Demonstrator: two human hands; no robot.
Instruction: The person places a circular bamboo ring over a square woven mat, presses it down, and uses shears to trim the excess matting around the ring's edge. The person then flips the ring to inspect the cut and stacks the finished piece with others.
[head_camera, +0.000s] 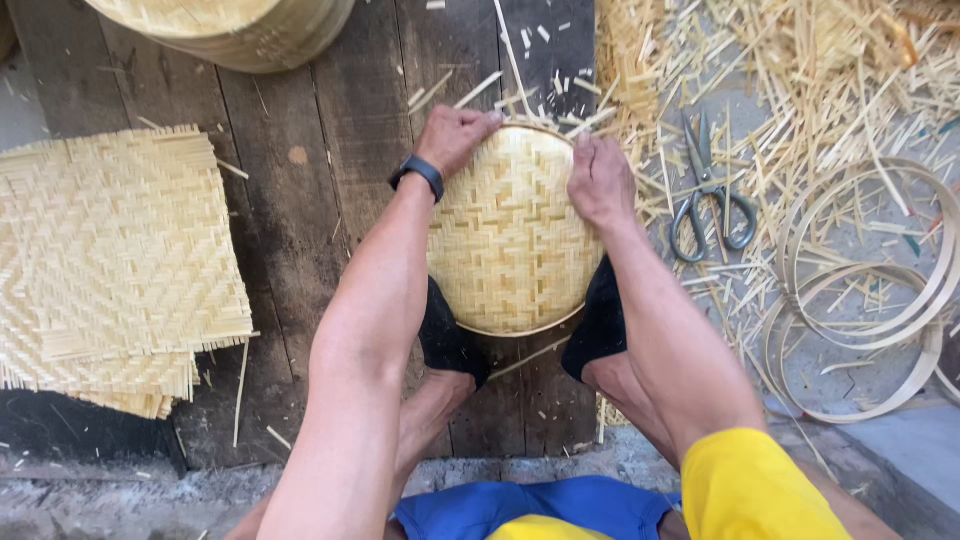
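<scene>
Basket (510, 235) — round, woven of pale bamboo strips — lies on the dark wooden boards (330, 170), pinned at its near edge between the person's two feet in black socks (450, 340). Both hands grip its far rim: the left hand (455, 135) has its fingers curled closed over the rim's upper left, the right hand (598, 180) is clamped over the upper right. Right of the basket lie scissors (708, 190) among loose bamboo scraps (800, 80) — beyond them, bent bamboo hoops (870, 290). Left of the basket sits a stack of flat woven mats (115, 260).
</scene>
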